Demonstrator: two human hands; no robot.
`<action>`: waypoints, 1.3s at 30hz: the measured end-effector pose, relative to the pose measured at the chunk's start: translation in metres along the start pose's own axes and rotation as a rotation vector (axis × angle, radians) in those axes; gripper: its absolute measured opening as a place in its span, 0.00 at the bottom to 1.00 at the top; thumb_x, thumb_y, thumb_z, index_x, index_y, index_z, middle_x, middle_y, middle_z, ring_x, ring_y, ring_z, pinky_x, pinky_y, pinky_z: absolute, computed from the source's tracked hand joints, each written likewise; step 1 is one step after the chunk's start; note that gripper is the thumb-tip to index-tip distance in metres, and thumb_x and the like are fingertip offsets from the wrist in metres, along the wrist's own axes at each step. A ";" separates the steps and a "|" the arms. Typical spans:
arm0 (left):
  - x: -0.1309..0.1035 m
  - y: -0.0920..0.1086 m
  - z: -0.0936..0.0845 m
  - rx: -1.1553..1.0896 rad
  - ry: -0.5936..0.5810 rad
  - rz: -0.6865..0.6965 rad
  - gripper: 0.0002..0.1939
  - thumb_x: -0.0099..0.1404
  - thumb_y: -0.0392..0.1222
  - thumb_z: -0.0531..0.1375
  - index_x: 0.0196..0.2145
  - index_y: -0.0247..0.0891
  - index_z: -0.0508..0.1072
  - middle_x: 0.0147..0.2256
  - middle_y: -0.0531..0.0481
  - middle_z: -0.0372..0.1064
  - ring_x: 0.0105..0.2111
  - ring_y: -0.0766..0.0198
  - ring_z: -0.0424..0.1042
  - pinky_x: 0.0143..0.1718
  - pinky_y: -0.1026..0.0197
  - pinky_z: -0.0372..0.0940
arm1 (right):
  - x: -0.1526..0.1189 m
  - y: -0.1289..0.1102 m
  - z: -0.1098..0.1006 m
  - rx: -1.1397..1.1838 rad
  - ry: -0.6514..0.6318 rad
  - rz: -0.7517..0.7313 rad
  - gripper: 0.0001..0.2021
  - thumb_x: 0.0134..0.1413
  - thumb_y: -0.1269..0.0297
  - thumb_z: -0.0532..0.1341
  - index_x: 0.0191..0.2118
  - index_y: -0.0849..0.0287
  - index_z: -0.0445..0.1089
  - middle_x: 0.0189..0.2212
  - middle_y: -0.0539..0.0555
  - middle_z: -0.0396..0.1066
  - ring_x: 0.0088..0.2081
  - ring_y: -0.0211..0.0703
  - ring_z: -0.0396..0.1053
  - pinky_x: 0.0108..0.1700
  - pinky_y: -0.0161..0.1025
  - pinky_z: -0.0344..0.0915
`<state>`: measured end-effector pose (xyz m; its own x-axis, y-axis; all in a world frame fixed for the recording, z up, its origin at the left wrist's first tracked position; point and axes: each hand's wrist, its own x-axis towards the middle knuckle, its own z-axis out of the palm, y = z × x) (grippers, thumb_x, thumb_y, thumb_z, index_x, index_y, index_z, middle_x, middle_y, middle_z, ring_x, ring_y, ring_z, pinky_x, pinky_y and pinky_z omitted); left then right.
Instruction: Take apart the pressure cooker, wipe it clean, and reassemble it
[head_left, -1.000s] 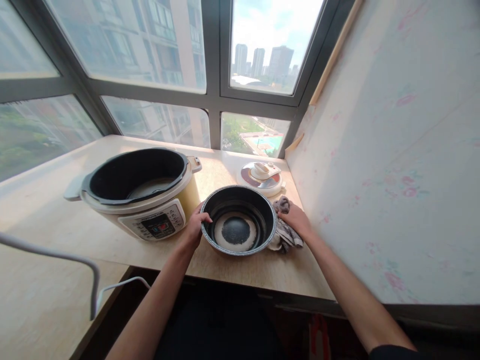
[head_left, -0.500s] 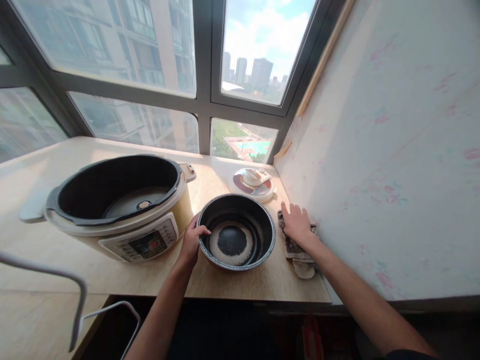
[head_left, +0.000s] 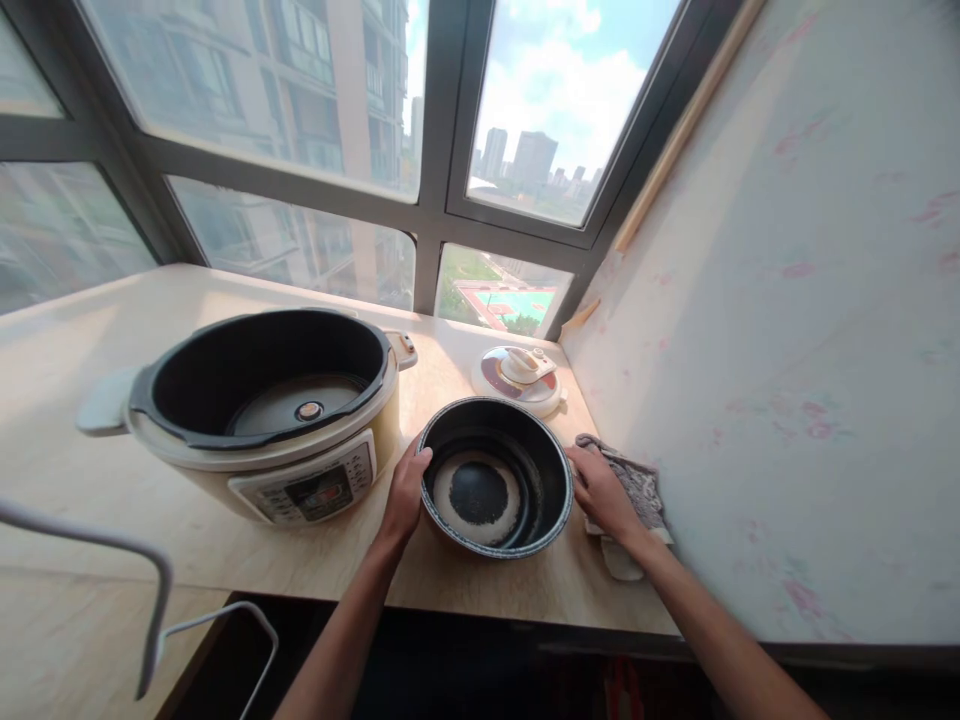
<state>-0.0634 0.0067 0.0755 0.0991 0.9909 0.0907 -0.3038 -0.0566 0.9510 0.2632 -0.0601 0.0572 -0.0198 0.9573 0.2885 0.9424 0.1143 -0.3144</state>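
Currently, a black pot (head_left: 496,482) is gripped at its left rim by the left hand (head_left: 405,493), thumb on the edge; its right rim is reached by the right hand (head_left: 602,494), whose hold cannot be told. Between cooker (head_left: 262,441) and cloth (head_left: 637,490), near the counter's (head_left: 510,592) front edge, the pot could be tipped or dropped if lifted unevenly.

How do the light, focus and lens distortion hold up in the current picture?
Head view: daylight from the window brightens the countertop near the glass; head view: the pot is legible inside, its dark base patch and pale ring distinct; head view: lettering on the cooker's panel is too soft to read; head view: window bars slant, probably wide-angle stretch plus camera tilt.
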 end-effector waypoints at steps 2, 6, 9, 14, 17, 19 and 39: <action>-0.005 -0.003 -0.001 0.019 0.000 0.066 0.21 0.68 0.54 0.56 0.49 0.39 0.78 0.50 0.44 0.75 0.56 0.49 0.68 0.63 0.49 0.57 | -0.001 -0.017 -0.002 0.310 0.122 0.167 0.20 0.63 0.53 0.57 0.53 0.57 0.75 0.54 0.59 0.75 0.58 0.56 0.70 0.67 0.61 0.53; -0.016 -0.017 0.002 -0.005 0.057 0.161 0.28 0.70 0.61 0.52 0.57 0.40 0.73 0.58 0.42 0.70 0.64 0.49 0.61 0.68 0.47 0.50 | -0.001 -0.059 0.004 0.930 0.229 0.463 0.25 0.62 0.43 0.58 0.54 0.55 0.75 0.52 0.57 0.77 0.55 0.55 0.73 0.60 0.55 0.66; -0.024 -0.025 0.011 -0.067 0.110 0.165 0.31 0.71 0.63 0.49 0.61 0.40 0.69 0.62 0.42 0.66 0.67 0.50 0.57 0.69 0.47 0.49 | -0.001 -0.084 0.016 1.157 0.288 0.487 0.28 0.63 0.42 0.56 0.59 0.55 0.71 0.52 0.56 0.77 0.54 0.53 0.74 0.57 0.54 0.69; -0.033 -0.020 0.023 -0.078 0.177 0.130 0.32 0.71 0.63 0.48 0.62 0.41 0.69 0.63 0.43 0.65 0.68 0.51 0.56 0.67 0.49 0.53 | 0.000 -0.103 0.019 1.210 0.407 0.573 0.26 0.61 0.45 0.59 0.59 0.52 0.71 0.53 0.54 0.77 0.55 0.54 0.73 0.57 0.55 0.70; -0.038 -0.004 0.031 -0.106 0.172 0.183 0.31 0.72 0.62 0.47 0.63 0.41 0.67 0.64 0.43 0.64 0.67 0.49 0.56 0.68 0.48 0.52 | 0.001 -0.110 0.002 1.229 0.434 0.590 0.25 0.60 0.46 0.59 0.59 0.50 0.71 0.54 0.53 0.76 0.54 0.56 0.74 0.55 0.56 0.72; -0.039 0.011 0.038 -0.149 0.151 0.244 0.31 0.73 0.60 0.45 0.64 0.42 0.66 0.64 0.43 0.63 0.66 0.48 0.58 0.68 0.46 0.52 | 0.003 -0.119 -0.017 1.243 0.455 0.586 0.25 0.60 0.45 0.59 0.58 0.49 0.71 0.56 0.53 0.74 0.56 0.58 0.73 0.57 0.58 0.71; 0.018 0.193 -0.013 -0.082 0.163 0.703 0.29 0.66 0.46 0.57 0.64 0.43 0.65 0.63 0.47 0.64 0.64 0.46 0.61 0.65 0.46 0.56 | 0.129 -0.267 -0.119 1.493 0.675 0.004 0.29 0.48 0.56 0.65 0.57 0.57 0.69 0.56 0.59 0.72 0.62 0.61 0.65 0.61 0.66 0.60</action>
<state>-0.1329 0.0154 0.2571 -0.2859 0.7293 0.6216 -0.3142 -0.6842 0.6582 0.0489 0.0009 0.2862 0.5004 0.7210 0.4794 -0.2048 0.6366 -0.7435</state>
